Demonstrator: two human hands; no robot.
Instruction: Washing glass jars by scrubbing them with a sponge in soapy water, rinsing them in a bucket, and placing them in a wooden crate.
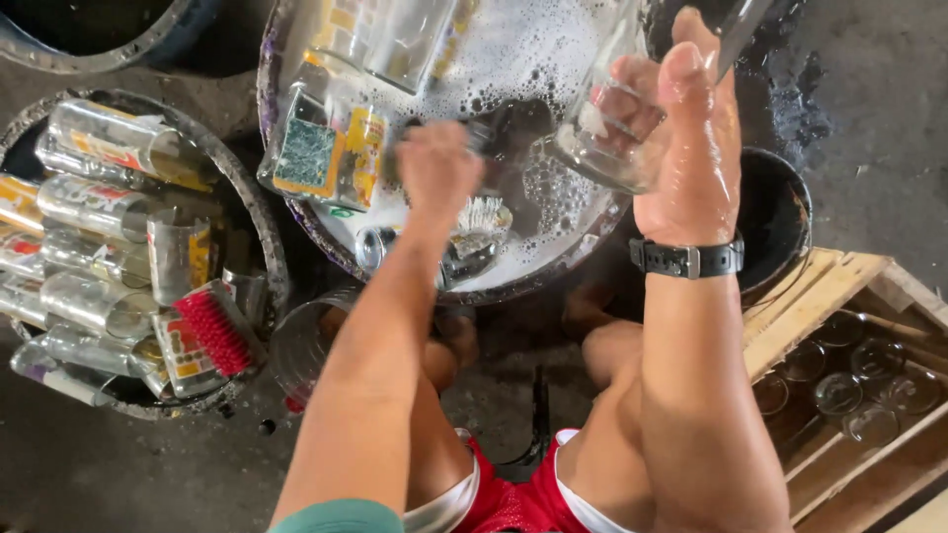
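Between the two hands, head view: a soapy basin [296, 212] is seen, full of foam and water, with several labelled glass bottles [331, 148] lying soaking in it.

Progress, as judged from how things lie: left of the left hand, a second round tub [259, 212] is packed with labelled bottles [94, 192], seemingly not yet cleaned; a red-bristled brush [212, 329] rests at its near edge. Below and right of the right hand, a wooden crate [820, 296] is partly filled with clear upright bottles [839, 393], labels gone. Some washing appears done; a good deal appears left.

Right hand [691, 158]: wet, raised above the basin's right rim, fingers wrapped closed around a clear glass bottle [602, 148] held tilted, its mouth end towards the foam. A dark watch [686, 259] is worn on the wrist.

Left hand [437, 168]: blurred, clenched over the middle of the basin, close beside the held bottle. A pale bristled brush [479, 219] shows just below it; whether it is actually gripped cannot be told.

A dark bucket [780, 212] sits behind the right wrist.
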